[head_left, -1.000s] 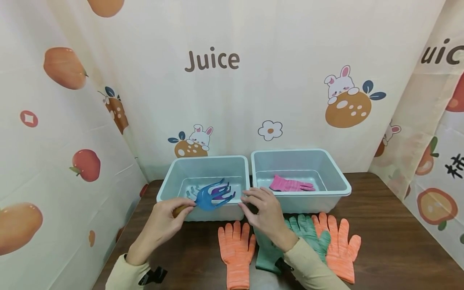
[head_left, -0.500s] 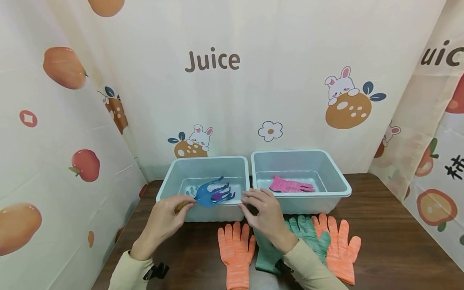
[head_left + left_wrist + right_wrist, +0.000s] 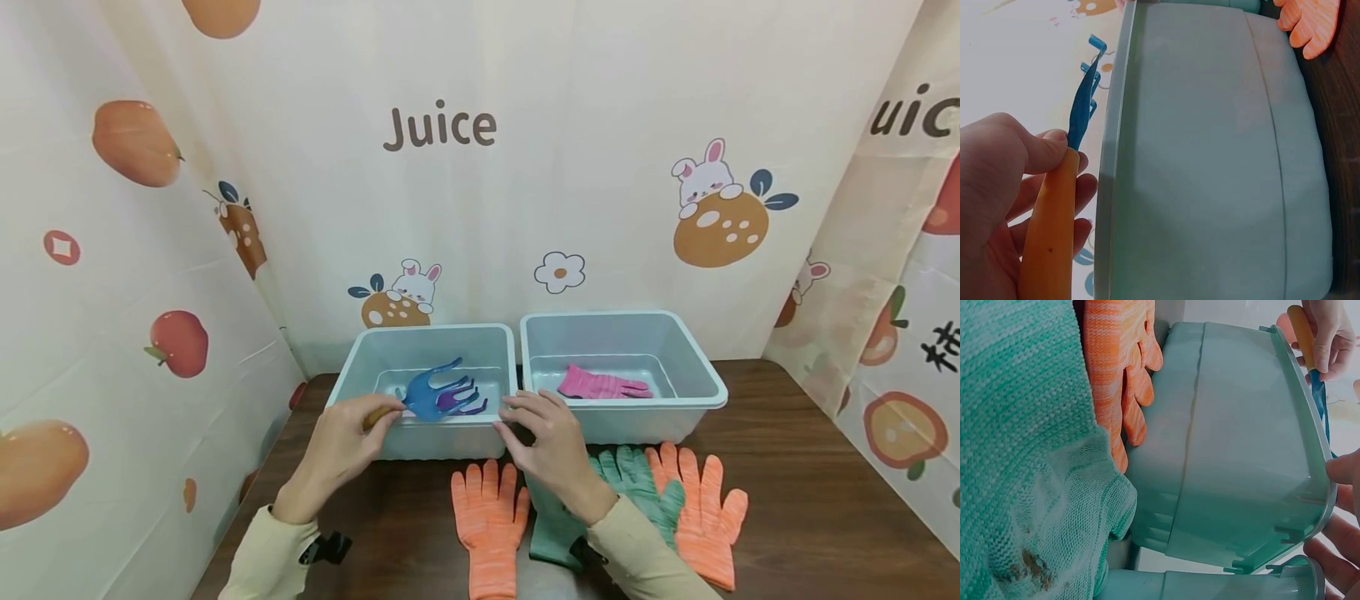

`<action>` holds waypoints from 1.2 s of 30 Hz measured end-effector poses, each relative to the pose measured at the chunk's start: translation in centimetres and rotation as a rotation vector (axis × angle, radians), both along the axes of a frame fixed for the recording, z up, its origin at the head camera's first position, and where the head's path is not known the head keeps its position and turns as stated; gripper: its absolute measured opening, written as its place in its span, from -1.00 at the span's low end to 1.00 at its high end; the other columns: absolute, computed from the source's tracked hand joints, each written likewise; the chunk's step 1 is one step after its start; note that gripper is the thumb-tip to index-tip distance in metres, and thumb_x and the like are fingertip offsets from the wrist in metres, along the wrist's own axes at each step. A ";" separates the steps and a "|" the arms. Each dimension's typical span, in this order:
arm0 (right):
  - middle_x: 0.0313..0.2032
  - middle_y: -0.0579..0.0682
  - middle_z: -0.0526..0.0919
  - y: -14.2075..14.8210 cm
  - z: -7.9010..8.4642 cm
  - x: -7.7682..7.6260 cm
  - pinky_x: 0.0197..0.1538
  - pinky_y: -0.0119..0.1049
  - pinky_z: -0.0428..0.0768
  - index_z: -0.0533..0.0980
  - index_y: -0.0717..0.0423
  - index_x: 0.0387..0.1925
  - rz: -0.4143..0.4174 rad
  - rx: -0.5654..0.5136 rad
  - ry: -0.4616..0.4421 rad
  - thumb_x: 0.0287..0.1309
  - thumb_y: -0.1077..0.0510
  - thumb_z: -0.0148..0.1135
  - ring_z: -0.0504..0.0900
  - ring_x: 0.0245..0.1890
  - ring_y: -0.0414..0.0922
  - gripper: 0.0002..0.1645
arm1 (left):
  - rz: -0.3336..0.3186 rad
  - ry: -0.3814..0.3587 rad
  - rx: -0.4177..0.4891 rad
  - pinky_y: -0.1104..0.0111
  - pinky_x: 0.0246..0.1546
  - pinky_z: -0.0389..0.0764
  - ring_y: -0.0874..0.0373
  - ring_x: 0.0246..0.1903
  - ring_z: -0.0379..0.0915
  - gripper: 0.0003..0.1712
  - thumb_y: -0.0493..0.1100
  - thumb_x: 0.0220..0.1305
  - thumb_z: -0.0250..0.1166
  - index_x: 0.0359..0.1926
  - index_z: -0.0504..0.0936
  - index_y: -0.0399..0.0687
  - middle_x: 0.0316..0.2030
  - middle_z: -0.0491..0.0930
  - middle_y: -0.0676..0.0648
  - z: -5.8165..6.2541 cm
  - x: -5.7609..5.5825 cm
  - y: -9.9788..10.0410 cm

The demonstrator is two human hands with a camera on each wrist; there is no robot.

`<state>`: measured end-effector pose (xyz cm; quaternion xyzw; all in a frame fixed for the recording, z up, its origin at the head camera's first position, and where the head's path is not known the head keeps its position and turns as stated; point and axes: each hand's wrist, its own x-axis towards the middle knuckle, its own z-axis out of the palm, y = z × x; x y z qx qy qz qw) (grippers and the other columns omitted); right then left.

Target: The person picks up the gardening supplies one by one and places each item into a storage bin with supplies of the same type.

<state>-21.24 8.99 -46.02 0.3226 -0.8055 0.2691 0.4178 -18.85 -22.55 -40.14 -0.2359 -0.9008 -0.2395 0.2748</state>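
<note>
My left hand (image 3: 348, 442) holds a small hand rake (image 3: 427, 400) by its orange-yellow handle (image 3: 1050, 225), thumb near the base of the blue head. Its blue tines are raised over the left pale-blue bin (image 3: 442, 440) and point to the right. Inside that bin lies a purple tined tool (image 3: 452, 403), partly hidden behind the rake. At the bin's near right corner, my right hand (image 3: 551, 442) grips the rim, thumb in front and fingers over the edge. The right wrist view shows its thumb (image 3: 1344, 467) against this rim.
A second pale-blue bin (image 3: 622, 423) stands on the right with a pink glove (image 3: 600, 382) inside. In front lie an orange glove (image 3: 491, 517), green gloves (image 3: 637, 479) partly under my right arm, and another orange glove (image 3: 708, 525). A printed curtain (image 3: 480, 200) hangs behind.
The rake's blue head has turned and risen slightly, away from me over the bin, as my left hand twists a little. My right hand stays in place.
</note>
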 end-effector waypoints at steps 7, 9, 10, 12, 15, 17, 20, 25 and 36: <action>-0.10 0.02 0.86 -0.1 -0.1 -0.1 0.25 0.11 0.65 0.83 0.08 -0.23 0.000 0.006 0.005 -0.03 0.14 0.71 0.81 0.02 0.04 -0.72 | -0.013 -0.056 0.010 0.03 -0.03 0.79 0.09 -0.16 0.79 -0.83 -0.29 0.27 0.54 -0.12 0.86 -0.03 -0.15 0.86 -0.02 0.2 -0.5 0.3; -0.10 0.02 0.86 -0.1 -0.1 -0.1 0.24 0.11 0.66 0.83 0.09 -0.23 0.001 0.005 0.004 -0.03 0.14 0.70 0.81 0.02 0.03 -0.72 | -0.018 -0.082 0.014 0.01 -0.01 0.78 0.07 -0.13 0.79 -0.82 -0.29 0.29 0.52 -0.09 0.86 -0.03 -0.14 0.86 -0.03 0.3 -0.8 0.5; -0.10 0.02 0.86 -0.1 -0.1 -0.1 0.24 0.11 0.65 0.83 0.09 -0.23 0.001 0.003 0.003 -0.03 0.14 0.70 0.81 0.02 0.03 -0.72 | -0.018 -0.091 0.014 0.01 0.00 0.78 0.07 -0.13 0.79 -0.81 -0.29 0.30 0.52 -0.08 0.86 -0.03 -0.13 0.86 -0.03 0.4 -0.9 0.6; -0.09 0.02 0.87 -0.1 -0.1 -0.1 0.24 0.11 0.65 0.83 0.08 -0.22 0.003 -0.001 0.000 -0.03 0.14 0.71 0.81 0.02 0.03 -0.72 | -0.017 -0.109 0.018 0.04 -0.02 0.78 0.07 -0.14 0.78 -0.81 -0.28 0.30 0.51 -0.08 0.86 -0.04 -0.13 0.86 -0.03 0.4 -1.2 0.8; -0.08 0.01 0.87 -0.2 -0.1 -0.1 0.25 0.11 0.65 0.83 0.06 -0.21 0.004 -0.004 -0.009 -0.02 0.12 0.70 0.81 0.03 0.03 -0.72 | -0.010 -0.127 0.022 0.15 -0.11 0.78 0.10 -0.19 0.75 -0.83 -0.27 0.31 0.51 -0.09 0.86 -0.04 -0.15 0.86 -0.02 0.5 -1.6 0.9; -0.08 0.01 0.87 -0.2 -0.1 -0.1 0.26 0.10 0.64 0.84 0.06 -0.20 0.006 -0.002 -0.018 0.00 0.11 0.70 0.81 0.04 0.03 -0.72 | -0.007 -0.141 0.028 0.23 -0.17 0.74 0.13 -0.22 0.72 -0.85 -0.25 0.32 0.51 -0.10 0.86 -0.04 -0.16 0.86 -0.02 0.5 -1.8 0.9; -0.07 0.01 0.86 -0.2 0.0 -0.1 0.29 0.09 0.62 0.84 0.07 -0.20 0.009 0.000 -0.034 0.03 0.10 0.69 0.80 0.05 0.04 -0.73 | -0.003 -0.153 0.030 0.28 -0.21 0.72 0.15 -0.23 0.72 -0.85 -0.22 0.33 0.50 -0.09 0.87 -0.04 -0.16 0.86 -0.01 0.7 -2.1 0.9; -0.07 0.01 0.86 -0.2 0.1 -0.2 0.30 0.09 0.62 0.84 0.07 -0.19 0.013 -0.002 -0.040 0.04 0.10 0.68 0.80 0.05 0.03 -0.73 | 0.003 -0.156 0.017 0.24 -0.19 0.73 0.12 -0.21 0.75 -0.85 -0.20 0.35 0.50 -0.08 0.87 -0.03 -0.16 0.86 -0.01 0.8 -2.6 1.0; -0.08 0.01 0.86 0.0 -0.3 -0.1 0.28 0.09 0.63 0.84 0.05 -0.20 0.009 -0.013 -0.020 0.01 0.11 0.69 0.80 0.04 0.04 -0.72 | 0.018 -0.216 0.001 0.08 -0.06 0.78 0.05 -0.15 0.75 -0.84 -0.20 0.36 0.48 -0.07 0.86 -0.05 -0.13 0.86 -0.05 0.6 -3.7 1.1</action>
